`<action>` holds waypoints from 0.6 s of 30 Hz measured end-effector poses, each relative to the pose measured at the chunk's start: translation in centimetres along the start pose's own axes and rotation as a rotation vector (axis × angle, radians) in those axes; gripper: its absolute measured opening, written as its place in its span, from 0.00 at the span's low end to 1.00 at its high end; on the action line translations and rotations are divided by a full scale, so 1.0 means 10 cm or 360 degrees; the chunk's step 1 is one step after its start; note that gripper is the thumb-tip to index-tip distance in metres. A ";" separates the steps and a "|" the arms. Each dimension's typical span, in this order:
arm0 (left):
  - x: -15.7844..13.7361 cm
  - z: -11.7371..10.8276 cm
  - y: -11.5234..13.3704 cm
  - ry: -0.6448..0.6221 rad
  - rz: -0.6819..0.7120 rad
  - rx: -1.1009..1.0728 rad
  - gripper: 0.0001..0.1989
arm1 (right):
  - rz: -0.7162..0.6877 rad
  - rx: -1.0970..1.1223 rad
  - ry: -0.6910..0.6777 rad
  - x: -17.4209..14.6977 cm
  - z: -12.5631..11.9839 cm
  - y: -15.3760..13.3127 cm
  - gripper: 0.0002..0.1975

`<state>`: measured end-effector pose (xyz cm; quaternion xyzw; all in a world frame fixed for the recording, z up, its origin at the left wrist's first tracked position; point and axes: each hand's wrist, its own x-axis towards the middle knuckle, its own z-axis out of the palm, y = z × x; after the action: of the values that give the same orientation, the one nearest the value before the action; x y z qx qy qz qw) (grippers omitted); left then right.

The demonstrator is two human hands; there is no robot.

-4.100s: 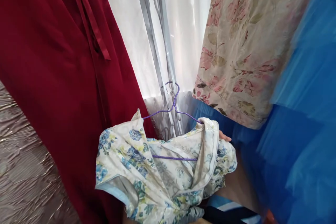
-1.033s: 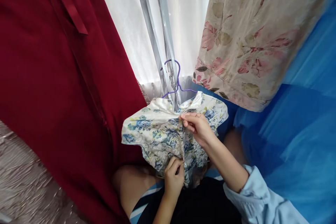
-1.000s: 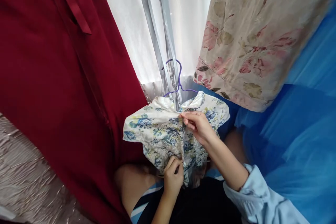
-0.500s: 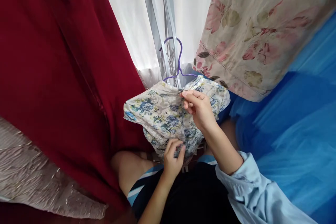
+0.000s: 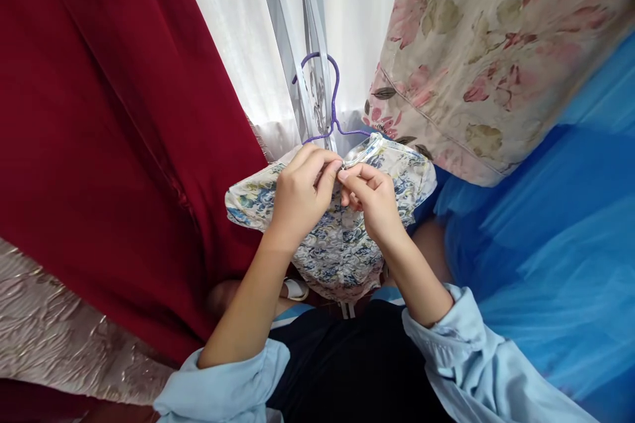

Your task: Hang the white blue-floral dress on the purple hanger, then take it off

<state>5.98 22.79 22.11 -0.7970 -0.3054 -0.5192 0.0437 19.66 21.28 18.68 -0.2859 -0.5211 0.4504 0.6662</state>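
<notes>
A white garment with blue and yellow flowers (image 5: 342,244) and short sleeves hangs on a purple hanger (image 5: 334,99) in front of me. Its lower part drops between my knees, so I cannot tell whether it is a top or a dress. My left hand (image 5: 303,193) pinches the neckline from the left. Right beside it, my right hand (image 5: 373,198) pinches the same edge at the top of the centre seam. The two sets of fingertips nearly touch, and whatever small fastening lies between them is too small to make out.
Grey-white metal bars (image 5: 285,33) stand behind the hanger, before a white curtain (image 5: 223,20). A dark red cloth (image 5: 124,132) hangs at left above a shiny beige fabric (image 5: 49,324). At right hang a pink-flowered garment (image 5: 456,66) and blue tulle (image 5: 540,244).
My left hand has risen from the lower front of the garment to its neckline, beside my right hand. The right hand keeps its pinch there. The view has shifted slightly.
</notes>
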 end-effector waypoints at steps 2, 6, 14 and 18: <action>-0.01 0.03 -0.01 0.0039 -0.0007 0.0024 0.07 | -0.0014 -0.0007 0.0005 0.01 0.01 0.01 0.12; 0.02 0.06 -0.04 0.0181 -0.0004 0.0061 0.07 | 0.0014 -0.0046 0.0025 0.05 0.03 0.02 0.13; 0.30 -0.19 -0.19 0.0649 -0.0111 -0.0032 0.08 | 0.0299 -0.0210 0.0069 -0.35 -0.09 0.38 0.13; 0.25 -0.66 -0.67 0.0829 -0.0468 -0.0284 0.07 | 0.0380 -0.0263 0.0186 -0.79 -0.23 0.52 0.14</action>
<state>-2.19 26.82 25.61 -0.5852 -0.3491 -0.7314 -0.0254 19.92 16.62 10.17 -0.4255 -0.4790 0.4645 0.6114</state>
